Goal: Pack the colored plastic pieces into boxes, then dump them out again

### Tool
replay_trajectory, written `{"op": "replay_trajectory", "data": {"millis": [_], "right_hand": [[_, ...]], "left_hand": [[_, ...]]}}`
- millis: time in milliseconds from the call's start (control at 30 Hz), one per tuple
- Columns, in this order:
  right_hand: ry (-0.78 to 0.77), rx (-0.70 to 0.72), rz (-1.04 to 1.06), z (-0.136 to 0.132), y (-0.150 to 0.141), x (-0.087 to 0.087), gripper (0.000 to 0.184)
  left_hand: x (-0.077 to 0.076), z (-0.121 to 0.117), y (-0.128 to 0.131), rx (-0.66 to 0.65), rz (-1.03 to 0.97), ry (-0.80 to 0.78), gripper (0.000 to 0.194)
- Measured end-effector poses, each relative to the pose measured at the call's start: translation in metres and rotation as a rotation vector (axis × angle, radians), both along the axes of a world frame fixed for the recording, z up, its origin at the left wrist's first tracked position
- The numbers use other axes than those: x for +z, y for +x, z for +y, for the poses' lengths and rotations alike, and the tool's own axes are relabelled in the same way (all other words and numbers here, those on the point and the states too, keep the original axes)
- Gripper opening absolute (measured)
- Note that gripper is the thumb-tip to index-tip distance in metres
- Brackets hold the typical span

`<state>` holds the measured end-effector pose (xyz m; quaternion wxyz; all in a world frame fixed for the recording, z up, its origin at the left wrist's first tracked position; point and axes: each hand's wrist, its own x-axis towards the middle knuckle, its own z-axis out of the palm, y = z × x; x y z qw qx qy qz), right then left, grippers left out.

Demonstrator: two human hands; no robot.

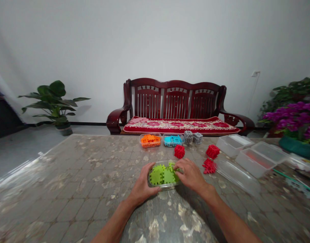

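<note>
So what are the hands at right now?

Both are on a shallow clear plastic tub [163, 186] packed with green interlocking pieces [160, 176]. It sits on the near part of the tabletop [69, 179], straight ahead of the person. The left hand [142, 184] wraps the tub's near-left corner, with its fingers along the rim.

And the right hand [190, 175]?

It's curled over the far-right side, with its fingertips down on the green pieces. The thumb is hidden, so I can't tell whether it's pinching a piece or only resting there.

What's the step in hand, then?

Handling that one green tub. It looks seated on the table, not lifted.

What's around it?

Farther off are an orange-filled tub [150, 140], a blue-filled tub [173, 140] and two grey stacks [191, 137]. Just beyond the hands lie three red clusters [179, 151] of the same sort of piece, and clear plastic boxes [255, 163] stand to the right. Past the table edge there's a dark red wooden bench [177, 101].

Any brands or writing?

None I can read, on the tubs or the pieces.
</note>
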<state>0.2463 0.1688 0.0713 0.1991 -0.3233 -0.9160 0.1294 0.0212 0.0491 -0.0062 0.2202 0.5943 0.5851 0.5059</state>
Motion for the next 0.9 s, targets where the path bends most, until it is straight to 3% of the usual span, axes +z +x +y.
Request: {"op": "replay_trajectory", "data": {"millis": [433, 633, 900], "right_hand": [[0.074, -0.029, -0.058, 0.002, -0.005, -0.005, 0.025], [0.006, -0.082, 0.124, 0.001, 0.001, -0.009, 0.031], [0.036, 0.034, 0.228, -0.003, 0.004, -0.025, 0.032]], "left_hand": [[0.003, -0.001, 0.001, 0.015, -0.013, -0.026, 0.092], [0.001, 0.0, 0.001, 0.014, -0.03, -0.02, 0.094], [0.0, 0.001, -0.001, 0.034, 0.016, 0.016, 0.093]]}}
